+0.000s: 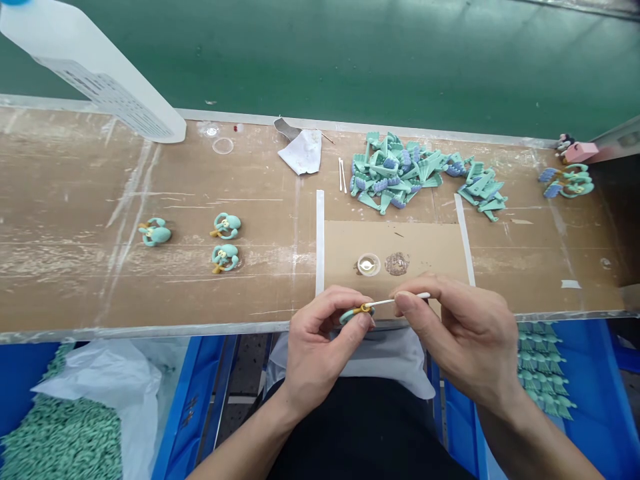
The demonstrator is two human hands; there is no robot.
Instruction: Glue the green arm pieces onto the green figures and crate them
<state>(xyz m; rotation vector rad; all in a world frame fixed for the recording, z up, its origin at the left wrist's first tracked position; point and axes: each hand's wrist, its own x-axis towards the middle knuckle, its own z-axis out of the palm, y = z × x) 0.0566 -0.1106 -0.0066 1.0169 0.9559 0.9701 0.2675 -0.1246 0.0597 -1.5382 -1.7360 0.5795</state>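
Note:
My left hand [323,343] grips a small teal moulded figure [356,315] with a yellow part, just above the table's near edge. My right hand [450,327] pinches a thin white swab stick [400,301], whose tip touches the figure's yellow part. Behind the hands, a round dish of pale liquid [369,265] and a brown smear [397,263] lie on a cardboard sheet [395,243]. Several finished-looking teal figures [225,226] stand on the wooden table [100,267] to the left.
A heap of teal parts with purple ends [400,173] lies at the back, with loose swabs [342,175] and a white cloth [300,152] nearby. A white plastic bottle [90,70] leans in at upper left. Blue crates [590,400] of teal parts stand below the table.

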